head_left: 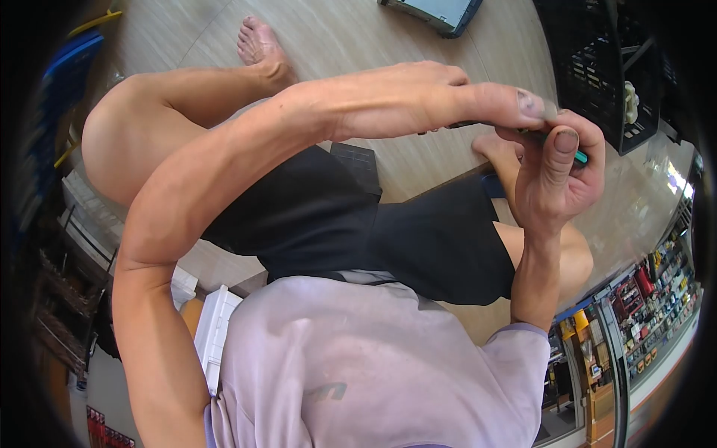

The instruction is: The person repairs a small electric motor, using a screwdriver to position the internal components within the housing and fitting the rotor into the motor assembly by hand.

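My left hand (448,101) reaches across from the left, its thumb pointing right and pressed on a small, thin dark item. That item has a teal end (581,157), which shows between the fingers of my right hand (564,168). My right hand is closed round this end, thumb raised and fingers curled. The two hands meet at their fingertips. Most of the item is hidden by the fingers, so its full shape cannot be made out.
A grey metal box (435,13) lies on the floor at the top. Black crates (635,82) stand at the upper right. Shelves of small goods (650,328) are at the lower right. A white plastic container (216,325) is by my left side, and a black block (358,166) lies between my legs.
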A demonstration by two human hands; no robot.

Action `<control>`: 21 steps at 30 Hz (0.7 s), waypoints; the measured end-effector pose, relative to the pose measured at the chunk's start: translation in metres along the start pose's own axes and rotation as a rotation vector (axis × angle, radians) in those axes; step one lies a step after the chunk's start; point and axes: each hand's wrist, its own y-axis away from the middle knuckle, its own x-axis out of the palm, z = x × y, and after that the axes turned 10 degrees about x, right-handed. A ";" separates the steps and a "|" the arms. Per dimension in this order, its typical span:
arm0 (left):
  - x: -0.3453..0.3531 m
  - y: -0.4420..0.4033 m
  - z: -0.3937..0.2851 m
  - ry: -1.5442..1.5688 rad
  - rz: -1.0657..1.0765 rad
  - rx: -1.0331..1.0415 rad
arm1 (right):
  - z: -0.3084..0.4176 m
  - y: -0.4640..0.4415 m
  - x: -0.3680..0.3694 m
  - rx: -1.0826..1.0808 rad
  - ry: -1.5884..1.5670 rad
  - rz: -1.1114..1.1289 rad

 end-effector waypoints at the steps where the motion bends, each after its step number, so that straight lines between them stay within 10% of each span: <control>1: 0.000 0.003 -0.005 0.004 -0.029 0.013 | 0.001 -0.003 0.004 -0.005 -0.025 -0.002; 21: -0.006 0.006 -0.014 0.080 0.138 -0.201 | 0.010 -0.005 0.008 0.101 -0.069 0.011</control>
